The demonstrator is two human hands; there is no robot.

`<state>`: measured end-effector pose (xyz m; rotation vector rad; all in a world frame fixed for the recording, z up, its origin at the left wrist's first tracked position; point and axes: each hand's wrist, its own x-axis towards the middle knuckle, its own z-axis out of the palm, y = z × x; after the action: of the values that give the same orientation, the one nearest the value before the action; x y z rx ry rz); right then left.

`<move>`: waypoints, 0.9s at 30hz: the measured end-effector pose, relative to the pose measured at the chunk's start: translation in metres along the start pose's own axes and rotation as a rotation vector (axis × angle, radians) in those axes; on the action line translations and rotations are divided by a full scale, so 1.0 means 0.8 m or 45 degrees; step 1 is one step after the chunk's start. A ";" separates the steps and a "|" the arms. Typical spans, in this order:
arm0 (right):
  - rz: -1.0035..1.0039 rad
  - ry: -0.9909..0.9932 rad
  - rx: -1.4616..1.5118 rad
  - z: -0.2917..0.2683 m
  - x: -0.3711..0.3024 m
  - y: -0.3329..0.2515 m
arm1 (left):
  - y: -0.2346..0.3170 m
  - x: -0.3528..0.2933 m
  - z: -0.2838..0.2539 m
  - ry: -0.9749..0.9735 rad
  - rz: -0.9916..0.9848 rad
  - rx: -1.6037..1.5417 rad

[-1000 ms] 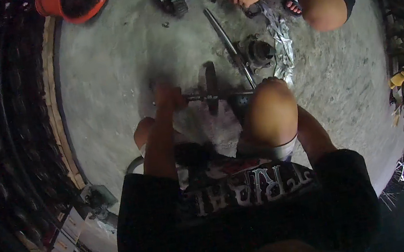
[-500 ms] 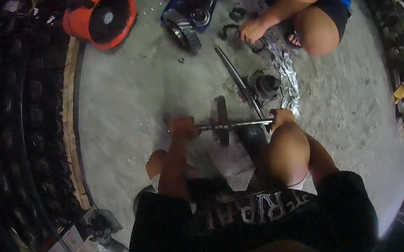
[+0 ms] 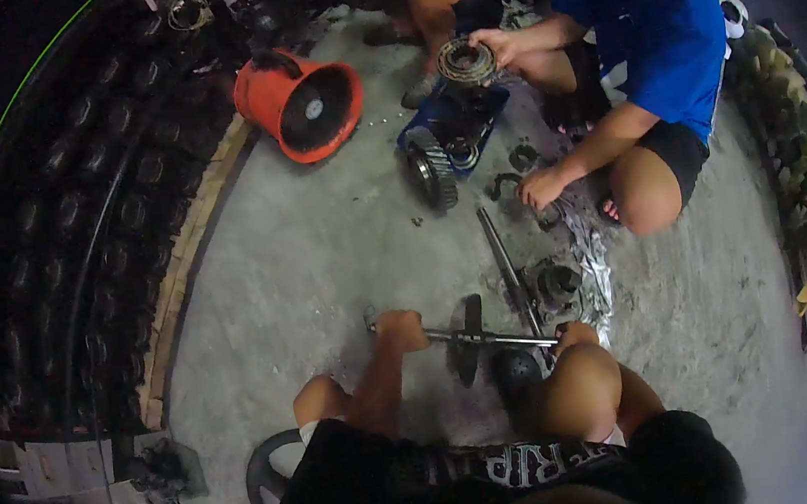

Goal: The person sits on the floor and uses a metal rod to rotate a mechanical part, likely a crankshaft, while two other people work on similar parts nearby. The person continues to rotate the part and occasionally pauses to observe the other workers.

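Observation:
A slim metal bar (image 3: pixel 520 338) lies across in front of my knees, low over the floor. My left hand (image 3: pixel 400 332) is wrapped round it near its left end, and a short tip sticks out past the fist. At the other end my right hand (image 3: pixel 575 335) is closed on it, partly hidden by my knee. Between the hands a dark, narrow disc-like part (image 3: pixel 469 341) stands at the bar; whether it is fixed on it I cannot tell. Beyond the right hand lie a long steel shaft (image 3: pixel 509 269) and a dark round machine part (image 3: pixel 557 284).
An orange drum-shaped fan (image 3: pixel 346 108) stands at the far left. A large toothed gear (image 3: pixel 432 168) leans by a blue tray (image 3: pixel 498 101). At the far right a person in blue (image 3: pixel 650 40) squats, holding a ring-shaped gear part (image 3: pixel 466 62). Dark stacked parts (image 3: pixel 67 223) line the left.
My view has tilted up, showing more of the person in blue and another person behind. Both my hands keep their hold on the bar, which now slants down to the right.

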<state>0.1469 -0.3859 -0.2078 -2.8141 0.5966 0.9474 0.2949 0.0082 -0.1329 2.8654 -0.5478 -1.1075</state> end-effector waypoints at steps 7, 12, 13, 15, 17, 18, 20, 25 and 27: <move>-0.089 0.022 0.054 -0.018 -0.024 -0.002 | 0.003 0.000 0.019 0.123 0.060 -0.034; -0.157 -0.018 -0.020 -0.031 -0.033 -0.019 | -0.010 0.010 0.035 0.188 0.055 0.042; -0.167 -0.048 -0.013 -0.030 -0.031 -0.021 | -0.007 0.007 0.032 0.200 0.061 0.035; -0.173 -0.101 0.004 -0.022 -0.018 -0.002 | 0.004 0.009 0.030 0.228 0.091 0.037; -0.187 -0.106 0.036 -0.011 -0.007 0.005 | 0.009 0.009 0.031 0.258 0.114 0.063; -0.146 -0.082 0.063 -0.007 -0.011 0.011 | 0.024 0.005 0.021 0.203 0.099 0.075; -0.124 -0.099 0.070 -0.011 -0.027 0.014 | 0.042 -0.013 0.004 0.096 0.051 0.101; -0.287 -0.087 0.111 -0.010 -0.014 0.012 | 0.027 -0.001 0.012 0.073 0.025 0.138; -0.349 -0.095 0.080 -0.013 -0.013 0.006 | 0.029 -0.001 0.006 0.020 -0.013 0.146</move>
<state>0.1428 -0.3893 -0.1930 -2.6986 0.2195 0.9552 0.2837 -0.0129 -0.1325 2.9741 -0.6164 -1.0883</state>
